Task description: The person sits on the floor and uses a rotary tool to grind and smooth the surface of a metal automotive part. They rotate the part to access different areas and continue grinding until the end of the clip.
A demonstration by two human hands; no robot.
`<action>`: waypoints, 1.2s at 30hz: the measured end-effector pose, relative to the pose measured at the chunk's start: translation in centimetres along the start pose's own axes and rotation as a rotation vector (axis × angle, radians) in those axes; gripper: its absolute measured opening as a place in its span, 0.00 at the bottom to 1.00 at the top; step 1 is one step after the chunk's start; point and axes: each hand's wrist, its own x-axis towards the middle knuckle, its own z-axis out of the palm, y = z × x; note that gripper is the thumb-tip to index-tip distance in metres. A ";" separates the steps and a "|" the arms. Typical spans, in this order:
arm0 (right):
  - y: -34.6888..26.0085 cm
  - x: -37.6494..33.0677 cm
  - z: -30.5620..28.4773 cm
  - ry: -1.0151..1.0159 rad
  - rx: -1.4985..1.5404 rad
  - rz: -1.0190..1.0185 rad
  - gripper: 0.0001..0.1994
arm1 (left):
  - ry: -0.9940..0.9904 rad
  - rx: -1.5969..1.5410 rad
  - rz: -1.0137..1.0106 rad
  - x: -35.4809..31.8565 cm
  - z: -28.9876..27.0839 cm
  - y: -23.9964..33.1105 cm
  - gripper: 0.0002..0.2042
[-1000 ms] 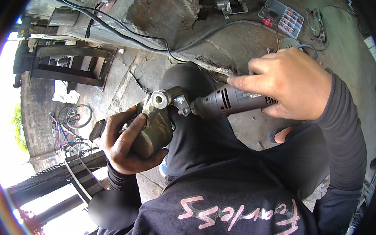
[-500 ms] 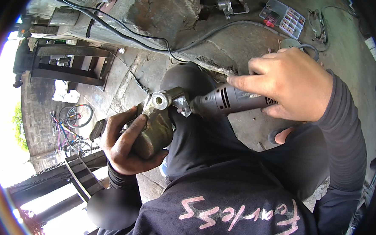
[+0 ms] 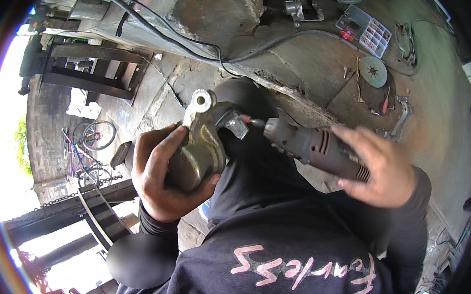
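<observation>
Currently left hand [image 3: 162, 175] is wrapped tight around a dull brass-coloured cast metal part with a round eye at its top [image 3: 201, 145], held up over the lap. Right hand [image 3: 381, 168] is closed on a grey cylindrical rotary hand grinder [image 3: 312, 147]; its bit tip touches the part's grey upper lug. On the concrete floor [image 3: 304, 60], near its top right corner: a clear rectangular compartment box with coloured contents [image 3: 368, 31]. Just below it lies a pale green round disc [image 3: 373, 72].
</observation>
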 end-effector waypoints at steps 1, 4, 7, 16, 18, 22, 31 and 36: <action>-0.4 -0.9 1.6 0.034 0.037 0.019 0.38 | 0.006 0.011 -0.029 0.0 0.0 0.3 0.33; -1.8 -3.2 4.9 0.072 0.095 0.100 0.42 | 0.020 0.014 -0.109 0.2 0.1 1.0 0.32; -2.3 -3.9 7.9 0.075 0.138 0.154 0.42 | 0.023 0.014 -0.121 0.2 0.3 1.7 0.32; -2.3 -4.0 9.6 0.070 0.248 0.203 0.43 | 0.027 0.060 -0.054 -0.5 0.7 2.6 0.35; -2.1 -3.9 9.8 0.055 0.261 0.224 0.43 | 0.015 0.074 -0.051 -0.6 0.5 2.6 0.35; -1.8 -3.6 10.2 0.025 0.297 0.234 0.43 | 0.013 0.048 -0.068 -0.5 0.5 2.5 0.35; -1.3 -3.5 10.3 -0.001 0.316 0.245 0.45 | -0.013 0.080 -0.038 -0.1 0.3 2.6 0.35; -1.3 -3.5 10.2 -0.001 0.333 0.243 0.44 | -0.003 0.048 -0.061 -0.2 0.5 2.6 0.35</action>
